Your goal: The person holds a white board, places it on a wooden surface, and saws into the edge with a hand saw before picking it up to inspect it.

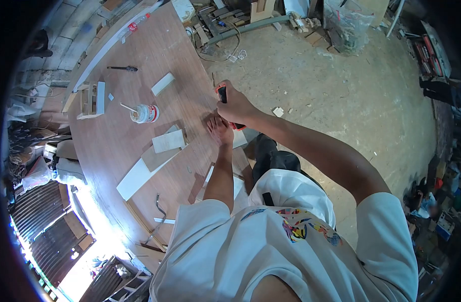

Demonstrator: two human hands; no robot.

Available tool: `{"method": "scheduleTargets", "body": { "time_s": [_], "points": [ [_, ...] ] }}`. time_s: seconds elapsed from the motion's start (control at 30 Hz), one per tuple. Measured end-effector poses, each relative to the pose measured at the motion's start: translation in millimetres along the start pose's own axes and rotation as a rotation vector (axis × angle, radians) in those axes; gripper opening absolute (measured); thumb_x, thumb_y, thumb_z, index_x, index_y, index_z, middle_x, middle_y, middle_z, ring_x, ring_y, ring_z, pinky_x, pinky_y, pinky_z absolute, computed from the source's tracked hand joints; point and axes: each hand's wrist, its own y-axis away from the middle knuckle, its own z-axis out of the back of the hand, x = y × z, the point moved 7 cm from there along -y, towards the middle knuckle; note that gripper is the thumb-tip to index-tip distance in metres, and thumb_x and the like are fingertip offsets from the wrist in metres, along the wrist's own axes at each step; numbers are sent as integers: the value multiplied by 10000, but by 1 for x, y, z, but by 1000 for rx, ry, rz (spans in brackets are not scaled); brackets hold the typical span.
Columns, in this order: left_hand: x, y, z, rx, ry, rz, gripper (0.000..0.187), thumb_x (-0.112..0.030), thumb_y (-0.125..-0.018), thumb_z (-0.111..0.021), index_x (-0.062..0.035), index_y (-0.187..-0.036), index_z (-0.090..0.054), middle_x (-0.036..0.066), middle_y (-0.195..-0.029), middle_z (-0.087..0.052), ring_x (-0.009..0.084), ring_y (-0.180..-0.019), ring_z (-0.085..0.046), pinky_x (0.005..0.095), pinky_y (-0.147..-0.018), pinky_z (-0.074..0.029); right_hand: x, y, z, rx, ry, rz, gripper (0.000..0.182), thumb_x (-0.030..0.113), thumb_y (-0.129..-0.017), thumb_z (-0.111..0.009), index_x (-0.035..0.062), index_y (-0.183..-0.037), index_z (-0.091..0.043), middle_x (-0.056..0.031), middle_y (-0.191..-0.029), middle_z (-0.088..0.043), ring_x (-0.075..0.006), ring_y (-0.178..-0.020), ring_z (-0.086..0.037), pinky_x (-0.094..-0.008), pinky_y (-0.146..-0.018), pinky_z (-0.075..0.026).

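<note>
My right hand [235, 104] is closed around an orange and black tool [222, 94] at the table's right edge. The tool's exact kind is hard to make out. My left hand [220, 129] lies with its fingers on the tabletop beside the lower end of the tool, and a pale piece [239, 139] shows just under it. Left of that hand, a white board piece [169, 141] rests on a long white-faced board [135, 180]. A white jar [145, 114] with a stick in it stands further left on the table [182, 60].
On the table are a small white block [163, 84], a dark drill bit-like tool [122, 68], a small wooden frame [93, 101], a plastic bottle [138, 22] and a bent metal bar [161, 211]. A clear bag [347, 27] and scrap wood sit on the floor.
</note>
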Motion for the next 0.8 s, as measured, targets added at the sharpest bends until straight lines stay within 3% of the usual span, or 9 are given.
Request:
{"method": "scheduleTargets", "body": {
  "time_s": [0.17,0.23,0.3,0.33,0.4,0.5,0.63,0.7,0.8],
  "points": [
    [-5,1,7,1,25,-35,345,-246,-751,-606,-77,-1046,-548,90,-1010,-532,289,-1010,-477,414,-874,-363,-1,14,0,-120,96,89,396,40,-772,-462,29,-1144,-329,-164,-664,-534,-241,-457,-550,-373,-402,-436],
    [-5,-2,9,57,28,-6,390,-264,-724,-624,-81,-1060,-544,86,-1033,-529,282,-1036,-468,409,-890,-357,22,31,7,-66,30,61,400,38,-767,-460,23,-1143,-324,-161,-661,-526,-236,-460,-546,-374,-397,-433],
    [15,0,-21,608,-89,296,387,-293,-726,-616,-79,-1043,-551,85,-1029,-532,275,-1047,-471,403,-894,-357,54,50,18,-15,-33,38,405,35,-762,-457,18,-1142,-319,-159,-658,-518,-230,-462,-541,-375,-393,-429],
    [24,8,-32,608,-88,298,387,-293,-726,-616,-79,-1043,-551,85,-1029,-532,275,-1047,-471,403,-894,-357,69,59,22,10,-85,15,407,31,-758,-459,17,-1140,-318,-162,-665,-516,-228,-469,-545,-373,-392,-429],
    [30,17,-35,150,-32,22,365,-280,-731,-598,-76,-1031,-556,98,-1023,-532,295,-1027,-476,413,-888,-361,85,71,28,36,-144,-10,410,28,-755,-460,16,-1139,-318,-166,-672,-514,-227,-476,-548,-370,-392,-428],
    [2,1,-4,265,-69,63,317,-236,-738,-577,-66,-1004,-556,117,-1001,-527,316,-1001,-478,427,-884,-364,74,69,31,27,-87,-98,409,25,-754,-463,15,-1137,-320,-164,-683,-515,-235,-477,-556,-368,-394,-429],
    [14,7,-14,130,84,143,298,-200,-727,-577,-49,-982,-543,134,-975,-515,342,-985,-471,456,-891,-365,-29,-6,1,-127,59,102,390,34,-770,-485,29,-1123,-320,-183,-699,-544,-243,-464,-580,-367,-369,-419],
    [-1,0,-3,45,89,-63,321,-203,-730,-601,-33,-993,-530,149,-966,-513,362,-967,-472,481,-902,-364,-62,-44,-19,-38,47,-140,509,55,-705,-561,23,-1141,-300,-278,-849,-601,-383,-782,-646,-440,-657,-511],
    [1,1,-2,116,74,64,382,-204,-719,-638,-24,-1035,-519,158,-996,-513,375,-975,-465,489,-921,-358,-68,-78,-32,-119,141,-207,559,66,-691,-579,24,-1172,-297,-281,-899,-604,-378,-882,-633,-447,-718,-505]
  ]
}}
